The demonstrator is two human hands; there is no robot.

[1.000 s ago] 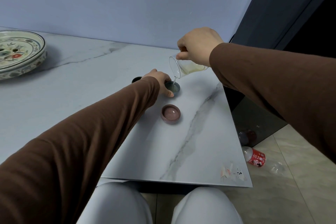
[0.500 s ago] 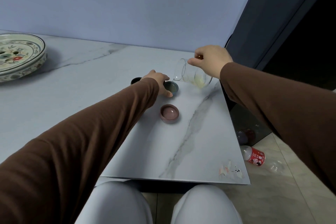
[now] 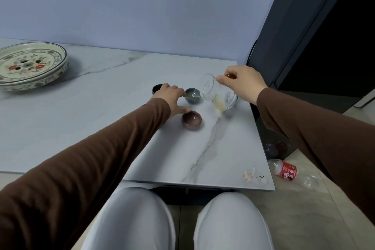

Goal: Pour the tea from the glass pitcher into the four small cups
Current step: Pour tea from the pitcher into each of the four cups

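The glass pitcher [image 3: 220, 95] is low over the marble table [image 3: 81, 111], tilted with its mouth to the left and a little pale tea in its bottom. My right hand [image 3: 241, 82] grips it from above at the rim. Just left of it stands a grey-blue cup [image 3: 192, 97] holding pale liquid. A brown cup [image 3: 191, 120] sits nearer to me. My left hand [image 3: 172, 97] lies flat between these two cups with its fingers apart, holding nothing. A dark cup [image 3: 156, 88] peeks out behind that hand. I see no fourth cup.
A large flower-painted dish [image 3: 30, 65] stands at the far left. The table's right edge [image 3: 261, 138] runs close to the pitcher. Beyond it are a dark cabinet [image 3: 304, 46] and a red-labelled bottle [image 3: 284, 170] on the floor. My knees sit under the front edge.
My right hand stopped pouring into the grey-blue cup and brought the pitcher down and to the right of it. My left hand released that cup and slid toward the brown cup.
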